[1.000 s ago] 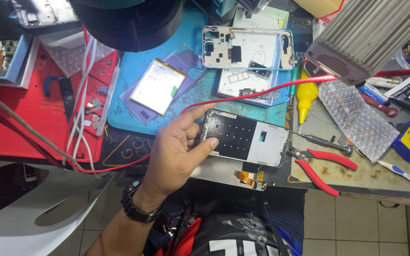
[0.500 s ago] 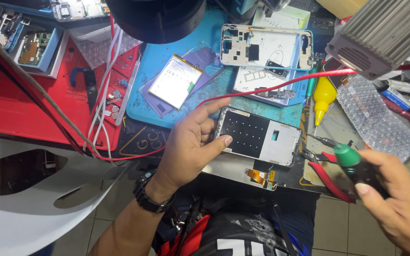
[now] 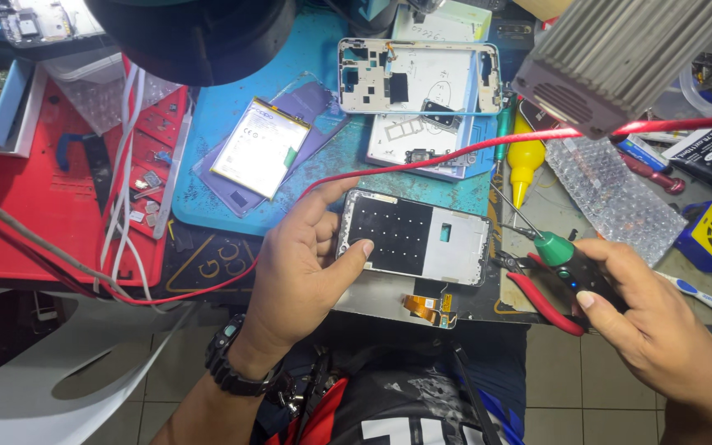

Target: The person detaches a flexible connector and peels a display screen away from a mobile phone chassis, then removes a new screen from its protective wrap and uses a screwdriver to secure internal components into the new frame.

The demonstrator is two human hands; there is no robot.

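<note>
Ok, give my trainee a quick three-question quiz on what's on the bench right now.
1. True or false: the left hand rests on the phone frame at the bench edge.
2. What does the right hand hold?
A. the yellow squeeze bottle
B. a green-tipped screwdriver
C. the red-handled pliers
3. Fill in: the loose battery lies on the ____ mat.

Key
1. True; the thumb presses its left edge.
2. B; its tip points up and left, apart from the frame. The pliers lie on the bench under it.
3. Blue.
</note>
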